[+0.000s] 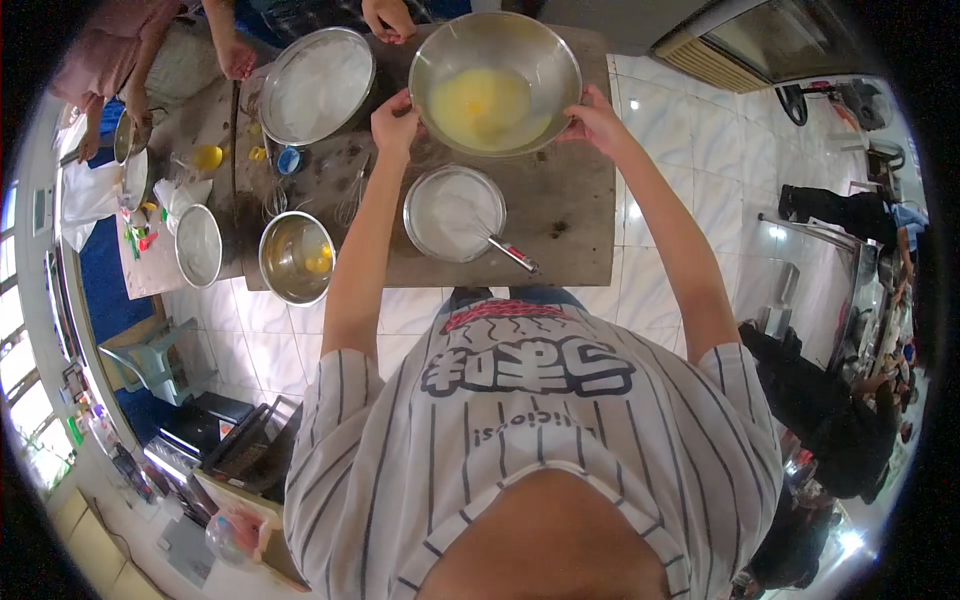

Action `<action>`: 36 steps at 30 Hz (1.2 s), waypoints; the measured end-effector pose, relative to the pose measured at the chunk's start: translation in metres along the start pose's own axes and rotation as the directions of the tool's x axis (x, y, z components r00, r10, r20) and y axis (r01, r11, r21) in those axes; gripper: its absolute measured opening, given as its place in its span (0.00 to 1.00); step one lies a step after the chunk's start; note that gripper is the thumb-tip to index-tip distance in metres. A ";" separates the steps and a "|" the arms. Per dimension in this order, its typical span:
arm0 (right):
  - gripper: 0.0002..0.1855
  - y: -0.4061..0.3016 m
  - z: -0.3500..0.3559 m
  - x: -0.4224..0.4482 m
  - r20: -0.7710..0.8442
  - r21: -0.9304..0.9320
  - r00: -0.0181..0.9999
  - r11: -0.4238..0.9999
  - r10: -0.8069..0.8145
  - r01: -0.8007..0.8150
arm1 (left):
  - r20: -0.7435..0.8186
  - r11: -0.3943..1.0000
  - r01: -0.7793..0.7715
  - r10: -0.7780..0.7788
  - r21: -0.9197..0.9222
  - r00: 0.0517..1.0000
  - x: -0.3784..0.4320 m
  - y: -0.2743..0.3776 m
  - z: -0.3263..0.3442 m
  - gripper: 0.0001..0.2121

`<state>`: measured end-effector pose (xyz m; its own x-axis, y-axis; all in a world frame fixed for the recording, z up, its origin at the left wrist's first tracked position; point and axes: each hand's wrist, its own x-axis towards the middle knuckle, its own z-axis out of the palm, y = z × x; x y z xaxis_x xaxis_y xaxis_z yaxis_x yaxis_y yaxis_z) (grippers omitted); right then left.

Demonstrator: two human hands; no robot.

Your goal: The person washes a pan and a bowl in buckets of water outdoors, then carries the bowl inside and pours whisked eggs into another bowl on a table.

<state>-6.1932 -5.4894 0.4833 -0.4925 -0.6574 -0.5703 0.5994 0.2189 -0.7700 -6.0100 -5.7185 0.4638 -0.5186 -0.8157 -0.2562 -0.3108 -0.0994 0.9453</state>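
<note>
A large steel mixing bowl [551, 56] is tilted slightly toward me over the table's far side. In its bottom lies pale yellow liquid [472, 109] with a darker yolk-coloured spot. My left hand [395, 124] grips the bowl's left rim. On the opposite rim, my right hand [596, 124] has its fingers curled around the edge. Nearer to me stands a smaller steel bowl [415, 214] of white powder or foam; I cannot tell which. A balloon whisk [514, 253] rests in it, its handle over the rim.
Another large bowl [319, 86] with white contents stands at left. Below it are wire whisks [352, 196], a blue-rimmed cup [289, 160] and a bowl with egg yolks [296, 259]. Other people's hands [388, 19] reach in at the far edge. The wooden table [570, 217] ends at right above tiled floor.
</note>
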 end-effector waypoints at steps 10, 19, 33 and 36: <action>0.20 -0.005 -0.020 0.039 -0.082 -0.137 0.964 0.961 -0.254 0.241 | -0.034 0.991 -0.118 0.116 -0.065 0.993 0.041 -0.003 0.035 0.11; 0.23 -0.021 -0.024 0.064 -0.115 -0.170 0.933 0.932 -0.342 0.320 | -0.061 0.974 -0.132 0.123 -0.184 0.991 0.060 0.001 0.053 0.13; 0.23 -0.019 -0.034 0.083 -0.137 -0.277 0.869 0.861 -0.476 0.427 | -0.096 0.939 -0.183 0.162 -0.292 0.982 0.056 -0.001 0.058 0.11; 0.21 -0.018 -0.037 0.088 -0.118 -0.222 0.884 0.880 -0.452 0.420 | -0.110 0.938 -0.191 0.166 -0.289 0.980 0.055 0.000 0.059 0.11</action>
<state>-6.2709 -5.5243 0.4359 -0.7807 -0.5952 -0.1902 0.1804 0.0767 -0.9806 -6.0854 -5.7304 0.4379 -0.4723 -0.8785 -0.0725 0.0376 -0.1022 0.9941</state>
